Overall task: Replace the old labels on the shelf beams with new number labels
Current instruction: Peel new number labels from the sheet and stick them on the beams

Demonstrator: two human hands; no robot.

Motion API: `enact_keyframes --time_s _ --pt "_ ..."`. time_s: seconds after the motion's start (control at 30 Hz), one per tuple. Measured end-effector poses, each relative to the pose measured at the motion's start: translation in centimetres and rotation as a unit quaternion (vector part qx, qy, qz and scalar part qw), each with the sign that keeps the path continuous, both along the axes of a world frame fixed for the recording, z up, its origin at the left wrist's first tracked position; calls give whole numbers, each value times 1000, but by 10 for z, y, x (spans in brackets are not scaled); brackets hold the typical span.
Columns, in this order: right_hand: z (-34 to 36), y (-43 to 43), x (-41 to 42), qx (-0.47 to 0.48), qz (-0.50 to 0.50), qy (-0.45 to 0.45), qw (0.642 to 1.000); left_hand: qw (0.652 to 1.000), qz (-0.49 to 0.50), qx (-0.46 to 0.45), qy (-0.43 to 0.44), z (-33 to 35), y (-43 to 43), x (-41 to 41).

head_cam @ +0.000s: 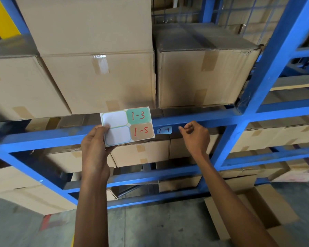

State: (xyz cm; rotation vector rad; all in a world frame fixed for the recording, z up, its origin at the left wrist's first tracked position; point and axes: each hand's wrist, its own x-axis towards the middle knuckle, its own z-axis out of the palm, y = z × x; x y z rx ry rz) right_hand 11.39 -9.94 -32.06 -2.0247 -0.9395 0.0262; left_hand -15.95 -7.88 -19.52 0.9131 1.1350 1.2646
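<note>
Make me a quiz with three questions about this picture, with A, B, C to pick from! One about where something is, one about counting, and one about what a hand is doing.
1. Where is the 1-4 label?
A) on a box
B) on the blue beam
C) on the floor

2. How many number stickers are on the sheet?
A) two
B) four
C) none

3. What is the left hand doing?
A) pointing up
B) resting on a box
C) holding the sheet

Answers:
1 B: it sticks on the beam, beside the right hand.
2 A: only 1-3 and 1-5 are there; the other two spots are blank.
3 C: its thumb and fingers pinch the sheet's left part.
</note>
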Motion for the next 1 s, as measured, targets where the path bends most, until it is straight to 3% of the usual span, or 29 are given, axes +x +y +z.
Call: enact_keyframes --time_s 0.1,0.2,0.3,0.43,0.67,1.0 --pt "-32 -16 -29 63 15 -104 992 1000 3 2 2 0 -1 1" --pt "-63 -16 -66 15 90 -156 984 1000 4 5 5 1 0 1" --pt "-77 8 -89 -51 137 -153 977 1000 11 9 13 2 1 -1" --pt "-87 41 -98 -121 124 -123 977 1000 20 15 15 3 -1 -4" --pt "-94 49 -102 -70 102 -77 989 1000 9 7 22 1 -2 -3" --pt "-98 50 -97 -79 92 -129 984 1000 -16 15 22 1 -14 -19"
